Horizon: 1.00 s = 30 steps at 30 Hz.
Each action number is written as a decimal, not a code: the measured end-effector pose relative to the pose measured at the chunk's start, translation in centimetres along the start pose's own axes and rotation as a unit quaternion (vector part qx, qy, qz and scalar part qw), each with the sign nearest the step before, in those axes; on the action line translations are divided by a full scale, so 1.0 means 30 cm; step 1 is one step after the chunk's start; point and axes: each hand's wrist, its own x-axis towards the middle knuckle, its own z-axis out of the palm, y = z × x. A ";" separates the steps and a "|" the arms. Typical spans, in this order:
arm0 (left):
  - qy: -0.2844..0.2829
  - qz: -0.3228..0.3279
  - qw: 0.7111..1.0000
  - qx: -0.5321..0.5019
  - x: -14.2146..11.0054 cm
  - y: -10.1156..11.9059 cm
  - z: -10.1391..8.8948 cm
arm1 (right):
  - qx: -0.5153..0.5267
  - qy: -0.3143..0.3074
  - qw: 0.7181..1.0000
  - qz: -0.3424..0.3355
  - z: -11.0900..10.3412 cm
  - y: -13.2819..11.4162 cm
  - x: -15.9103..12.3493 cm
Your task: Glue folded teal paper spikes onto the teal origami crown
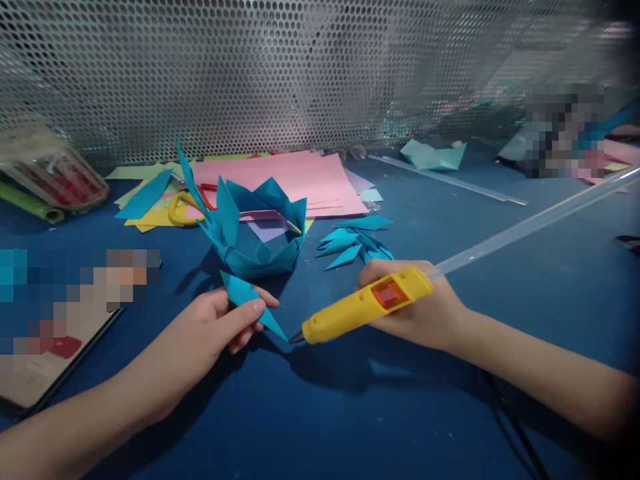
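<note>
Between the thumb and fingers of my left hand [225, 323] is a folded blue paper piece [245, 297], pointed at both ends. My right hand [425, 313] grips a yellow hot glue gun [345, 310] with a clear glue stick [530, 223] sticking out of its back. The gun's dark nozzle is at the lower tip of the paper piece; whether they touch I cannot tell. Just beyond my left hand stands a ring-shaped blue origami form [260, 257] with pointed petals. Several similar folded blue pieces [355, 243] lie in a small pile beyond my right hand.
Behind the blue form lie pink paper sheets [310, 180] and yellow-handled scissors [175, 210]. A clear jar [60, 167] is at the far left, with a phone [65, 340] nearer. Loose glue sticks [450, 180] lie before the perforated metal panel [300, 80]. A black cord [515, 427] runs below my right arm.
</note>
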 end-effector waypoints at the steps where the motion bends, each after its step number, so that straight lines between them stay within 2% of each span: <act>1: 0.000 0.002 1.000 0.000 -0.001 -0.001 -0.001 | 0.001 0.000 1.000 0.002 0.000 0.000 -0.001; 10: -0.011 0.026 1.000 0.007 -0.004 -0.003 0.000 | 0.014 -0.009 0.998 0.065 0.022 0.017 -0.021; 24: -0.016 0.028 0.999 0.017 -0.009 0.001 -0.004 | 0.012 -0.044 0.991 0.125 0.010 -0.007 0.003; 30: -0.019 0.024 0.999 0.021 -0.008 -0.004 -0.002 | 0.003 -0.052 0.992 0.112 0.009 -0.003 0.001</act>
